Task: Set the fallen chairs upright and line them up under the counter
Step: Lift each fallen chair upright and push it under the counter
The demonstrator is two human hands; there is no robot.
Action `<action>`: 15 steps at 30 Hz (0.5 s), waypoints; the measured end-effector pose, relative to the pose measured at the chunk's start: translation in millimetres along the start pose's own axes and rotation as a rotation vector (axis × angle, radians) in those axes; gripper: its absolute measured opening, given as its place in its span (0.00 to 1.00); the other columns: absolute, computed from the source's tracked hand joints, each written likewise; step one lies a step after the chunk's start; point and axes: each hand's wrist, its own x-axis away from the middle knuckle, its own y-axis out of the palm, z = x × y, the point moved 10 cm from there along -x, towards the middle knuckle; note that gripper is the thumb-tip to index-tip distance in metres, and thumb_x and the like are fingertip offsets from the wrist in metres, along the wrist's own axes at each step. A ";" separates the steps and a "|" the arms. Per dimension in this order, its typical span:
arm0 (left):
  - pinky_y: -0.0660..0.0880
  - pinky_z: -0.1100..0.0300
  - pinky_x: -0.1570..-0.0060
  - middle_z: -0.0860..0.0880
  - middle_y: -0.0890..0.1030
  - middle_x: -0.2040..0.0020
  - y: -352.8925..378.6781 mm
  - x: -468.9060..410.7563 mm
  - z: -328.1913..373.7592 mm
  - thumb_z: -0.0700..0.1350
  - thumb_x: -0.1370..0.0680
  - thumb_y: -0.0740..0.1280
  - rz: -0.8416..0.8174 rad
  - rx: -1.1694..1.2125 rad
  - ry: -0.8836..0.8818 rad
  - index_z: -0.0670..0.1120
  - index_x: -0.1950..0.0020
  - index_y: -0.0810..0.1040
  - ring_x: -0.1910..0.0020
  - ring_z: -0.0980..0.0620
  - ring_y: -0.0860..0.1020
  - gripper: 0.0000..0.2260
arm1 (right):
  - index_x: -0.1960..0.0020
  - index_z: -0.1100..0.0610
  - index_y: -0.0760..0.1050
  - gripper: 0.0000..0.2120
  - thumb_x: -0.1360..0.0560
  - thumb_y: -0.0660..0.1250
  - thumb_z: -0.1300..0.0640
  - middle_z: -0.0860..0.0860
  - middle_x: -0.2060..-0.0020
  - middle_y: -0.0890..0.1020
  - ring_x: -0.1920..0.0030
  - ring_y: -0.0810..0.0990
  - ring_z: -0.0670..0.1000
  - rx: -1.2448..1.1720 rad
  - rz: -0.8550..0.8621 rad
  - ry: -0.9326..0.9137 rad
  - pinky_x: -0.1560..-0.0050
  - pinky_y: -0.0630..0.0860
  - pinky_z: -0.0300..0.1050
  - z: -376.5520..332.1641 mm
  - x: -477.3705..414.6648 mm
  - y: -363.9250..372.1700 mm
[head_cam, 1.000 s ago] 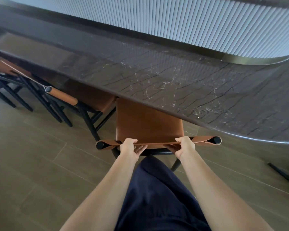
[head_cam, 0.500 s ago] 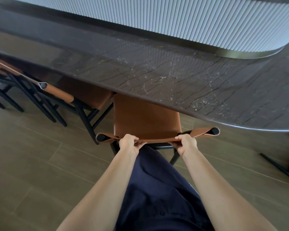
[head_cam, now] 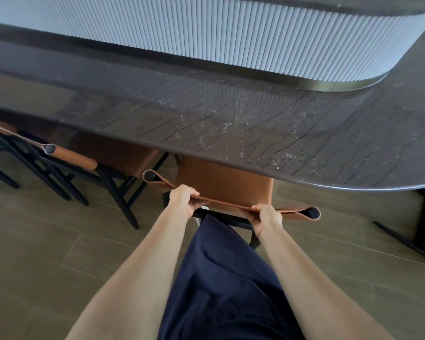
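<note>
Left hand (head_cam: 182, 200): fingers curled over the leather backrest (head_cam: 227, 205).
Right hand (head_cam: 267, 216): grips the same backrest, nearer its right post.
Chair (head_cam: 227, 184): upright, seat partly under the counter (head_cam: 231, 123) edge.
Next chair (head_cam: 123, 155): upright, just left of it, also under the counter.

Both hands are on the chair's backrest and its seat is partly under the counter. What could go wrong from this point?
1. The left hand and right hand grip the backrest near the counter edge. If the chair goes further in, the fingers may get pinched.
2. The chair sits skewed, with its left post close to the neighbouring chair. A straight push might knock them together.
</note>
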 end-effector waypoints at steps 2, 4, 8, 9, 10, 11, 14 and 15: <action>0.76 0.39 0.47 0.38 0.73 0.54 4.2 -10.3 5.9 0.24 0.25 0.55 -0.010 -0.009 -0.003 0.37 0.48 0.70 0.50 0.35 0.74 0.11 | 0.47 0.67 0.69 0.12 0.27 0.59 0.78 0.62 0.56 0.74 0.51 0.78 0.63 0.008 0.015 -0.004 0.43 0.78 0.64 -1.2 -4.5 5.1; 0.77 0.40 0.50 0.36 0.73 0.49 8.8 -20.4 6.4 0.24 0.25 0.55 -0.015 -0.006 -0.026 0.37 0.44 0.69 0.48 0.34 0.74 0.13 | 0.47 0.67 0.69 0.11 0.26 0.59 0.78 0.60 0.59 0.74 0.59 0.77 0.59 0.015 0.033 -0.002 0.44 0.78 0.62 -2.3 -11.3 7.4; 0.77 0.40 0.51 0.35 0.73 0.46 18.5 -36.1 -1.1 0.24 0.25 0.55 -0.037 0.009 -0.064 0.37 0.39 0.69 0.50 0.33 0.75 0.17 | 0.55 0.65 0.69 0.09 0.26 0.59 0.78 0.60 0.59 0.73 0.60 0.76 0.58 0.020 0.043 0.017 0.48 0.79 0.60 -8.3 -26.6 7.9; 0.77 0.40 0.52 0.35 0.74 0.48 22.9 -38.3 -1.3 0.24 0.25 0.56 -0.049 0.008 -0.068 0.37 0.41 0.69 0.52 0.34 0.76 0.16 | 0.54 0.66 0.70 0.09 0.26 0.59 0.78 0.60 0.59 0.73 0.59 0.76 0.58 0.015 0.038 0.012 0.46 0.79 0.61 -12.1 -30.6 9.2; 0.77 0.41 0.53 0.36 0.73 0.50 27.6 -40.4 -0.2 0.24 0.25 0.56 -0.058 0.005 -0.068 0.36 0.45 0.70 0.55 0.35 0.76 0.13 | 0.52 0.66 0.70 0.09 0.26 0.59 0.78 0.60 0.58 0.74 0.58 0.76 0.59 0.008 0.032 0.002 0.44 0.78 0.62 -16.5 -34.6 11.4; 0.77 0.42 0.54 0.37 0.73 0.52 31.7 -42.6 2.0 0.24 0.25 0.56 -0.066 0.005 -0.067 0.37 0.49 0.70 0.56 0.35 0.76 0.11 | 0.49 0.67 0.70 0.10 0.26 0.59 0.78 0.60 0.58 0.74 0.57 0.76 0.59 0.002 0.028 -0.010 0.43 0.78 0.62 -20.6 -38.3 14.0; 0.77 0.44 0.54 0.38 0.72 0.54 40.4 -53.0 14.4 0.25 0.25 0.57 -0.092 -0.013 -0.057 0.38 0.55 0.69 0.56 0.36 0.76 0.09 | 0.46 0.66 0.70 0.12 0.26 0.60 0.77 0.60 0.58 0.73 0.58 0.76 0.58 0.010 0.011 -0.019 0.42 0.77 0.62 -27.2 -45.4 25.6; 0.77 0.44 0.55 0.38 0.72 0.54 40.8 -56.8 17.7 0.25 0.25 0.57 -0.102 -0.023 -0.055 0.38 0.56 0.70 0.57 0.36 0.76 0.09 | 0.49 0.66 0.71 0.11 0.26 0.60 0.78 0.60 0.59 0.73 0.57 0.76 0.58 0.009 0.009 -0.014 0.42 0.77 0.63 -27.0 -47.0 28.9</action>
